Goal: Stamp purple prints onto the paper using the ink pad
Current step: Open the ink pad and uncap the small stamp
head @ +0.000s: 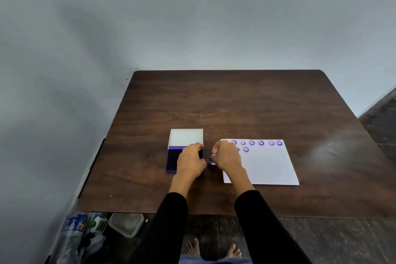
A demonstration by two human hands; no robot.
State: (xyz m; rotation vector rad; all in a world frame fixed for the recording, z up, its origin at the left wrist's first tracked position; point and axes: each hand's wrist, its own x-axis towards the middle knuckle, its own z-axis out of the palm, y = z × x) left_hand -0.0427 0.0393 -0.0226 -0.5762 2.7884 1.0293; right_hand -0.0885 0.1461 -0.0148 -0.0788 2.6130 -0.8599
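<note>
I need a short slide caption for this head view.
Right hand carries a stamp between the open ink pad and the smiley-printed paper.

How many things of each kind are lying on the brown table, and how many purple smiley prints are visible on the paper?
Ink pad, lid open: 1
Paper: 1
Stamp, held in the right hand: 1
Total things: 3

Smiley prints that show on the paper: 8, two of them partly hidden by the right hand. The hand may hide more.
</note>
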